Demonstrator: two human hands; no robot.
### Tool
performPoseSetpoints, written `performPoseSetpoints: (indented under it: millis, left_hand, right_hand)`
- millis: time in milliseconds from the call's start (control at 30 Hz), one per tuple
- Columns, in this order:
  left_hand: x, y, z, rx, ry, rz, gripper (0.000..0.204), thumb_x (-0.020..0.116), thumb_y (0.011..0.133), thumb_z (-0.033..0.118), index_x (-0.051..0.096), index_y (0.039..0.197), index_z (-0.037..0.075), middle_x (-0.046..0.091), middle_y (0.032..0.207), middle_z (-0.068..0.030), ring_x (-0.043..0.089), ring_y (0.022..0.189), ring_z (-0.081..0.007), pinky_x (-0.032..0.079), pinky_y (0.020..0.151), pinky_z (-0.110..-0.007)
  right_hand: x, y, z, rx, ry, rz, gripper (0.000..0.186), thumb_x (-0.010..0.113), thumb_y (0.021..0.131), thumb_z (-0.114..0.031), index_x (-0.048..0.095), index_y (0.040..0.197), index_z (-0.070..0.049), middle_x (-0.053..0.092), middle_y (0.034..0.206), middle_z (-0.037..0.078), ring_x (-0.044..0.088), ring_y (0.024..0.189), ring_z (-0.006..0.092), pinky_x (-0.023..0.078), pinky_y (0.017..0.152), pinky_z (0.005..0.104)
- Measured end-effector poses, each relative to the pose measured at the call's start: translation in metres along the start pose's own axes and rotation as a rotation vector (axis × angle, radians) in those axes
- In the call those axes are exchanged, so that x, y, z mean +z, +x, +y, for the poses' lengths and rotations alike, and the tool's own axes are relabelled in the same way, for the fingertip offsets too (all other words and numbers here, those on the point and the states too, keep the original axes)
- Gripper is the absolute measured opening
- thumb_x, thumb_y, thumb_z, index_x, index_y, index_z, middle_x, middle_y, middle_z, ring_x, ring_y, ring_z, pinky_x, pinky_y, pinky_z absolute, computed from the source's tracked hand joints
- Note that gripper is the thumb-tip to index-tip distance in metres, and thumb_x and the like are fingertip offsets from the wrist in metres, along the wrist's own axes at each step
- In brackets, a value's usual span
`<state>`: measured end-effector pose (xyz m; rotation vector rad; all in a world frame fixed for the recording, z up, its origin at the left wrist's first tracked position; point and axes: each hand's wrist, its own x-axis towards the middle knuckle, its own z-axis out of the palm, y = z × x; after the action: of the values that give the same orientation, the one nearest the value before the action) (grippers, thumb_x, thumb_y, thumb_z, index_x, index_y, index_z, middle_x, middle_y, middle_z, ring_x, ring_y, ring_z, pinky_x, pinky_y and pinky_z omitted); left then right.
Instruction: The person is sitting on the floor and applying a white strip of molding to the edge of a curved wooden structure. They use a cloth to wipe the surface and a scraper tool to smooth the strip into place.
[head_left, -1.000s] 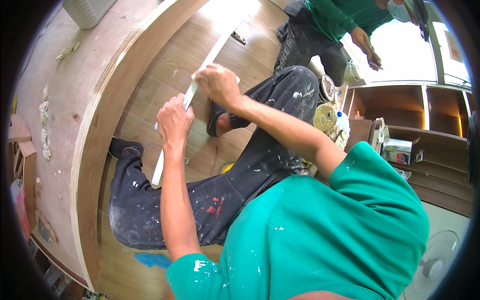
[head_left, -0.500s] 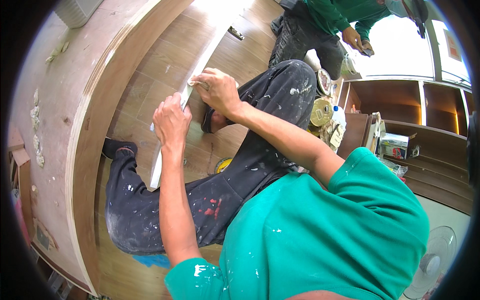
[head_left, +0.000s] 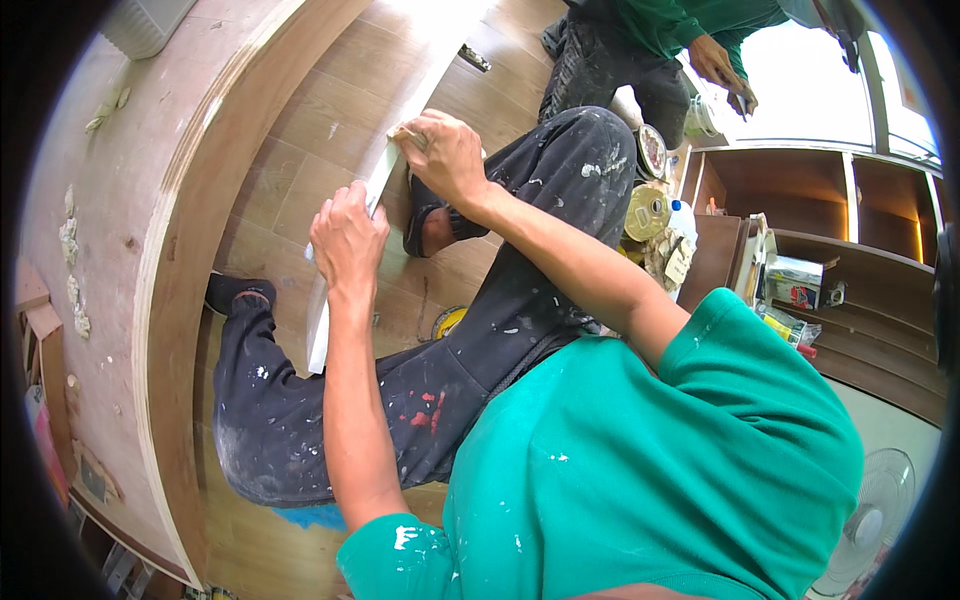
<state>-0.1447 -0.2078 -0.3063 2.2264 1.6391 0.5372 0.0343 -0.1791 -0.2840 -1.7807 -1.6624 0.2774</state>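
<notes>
A long narrow white board (head_left: 376,180) runs from beside my bent leg toward the bright far end of the floor. My left hand (head_left: 348,240) is closed around it near its close end, fingers over the top. Farther along, my right hand (head_left: 446,160) is closed on a small pale folded piece (head_left: 402,132) and presses it against the board's edge. That piece looks like sandpaper, but its underside is hidden by my fingers.
To my left stands a wooden panel (head_left: 175,230) with a raw edge. Beyond my knee are a round tin (head_left: 648,214) and a blue-capped bottle (head_left: 682,222). A yellow-rimmed container (head_left: 449,321) sits by my leg. A co-worker (head_left: 650,60) crouches at the far right, before open shelving (head_left: 850,285).
My right hand has slid farther away along the white board with the pale piece. My left hand keeps its hold. The co-worker's hands have shifted slightly.
</notes>
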Motion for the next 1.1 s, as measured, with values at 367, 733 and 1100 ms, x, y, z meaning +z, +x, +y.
performPoseSetpoints:
  millis: [367,733,1100]
  left_hand:
    - [-0.001,0.003,0.001,0.018,0.003,0.023,0.018,0.076,0.083,0.017,0.067,0.095,0.006,0.072,0.094,-0.0138,0.070,0.090,-0.0353,0.055,0.081,-0.047]
    - [0.003,0.003,-0.001,0.002,-0.014,-0.012,0.021,0.075,0.085,0.017,0.068,0.102,0.006,0.072,0.096,-0.0151,0.070,0.091,-0.0383,0.055,0.082,-0.050]
    - [-0.006,0.005,0.002,-0.017,-0.024,-0.013,0.018,0.076,0.085,0.016,0.067,0.096,0.005,0.072,0.094,-0.0154,0.070,0.090,-0.0375,0.055,0.081,-0.049]
  right_hand:
    - [0.003,-0.007,0.003,-0.190,-0.068,-0.007,0.011,0.079,0.087,-0.022,0.082,0.092,-0.012,0.074,0.088,0.011,0.072,0.079,0.0326,0.058,0.070,0.0425]
    - [0.000,-0.014,-0.003,-0.203,-0.050,-0.060,0.009,0.077,0.087,-0.021,0.081,0.090,-0.014,0.073,0.088,0.009,0.072,0.082,0.0304,0.059,0.073,0.0421]
    - [-0.005,0.115,0.103,0.055,-0.168,0.178,0.014,0.074,0.094,-0.021,0.085,0.101,-0.015,0.079,0.087,0.010,0.072,0.069,0.0243,0.058,0.068,0.0400]
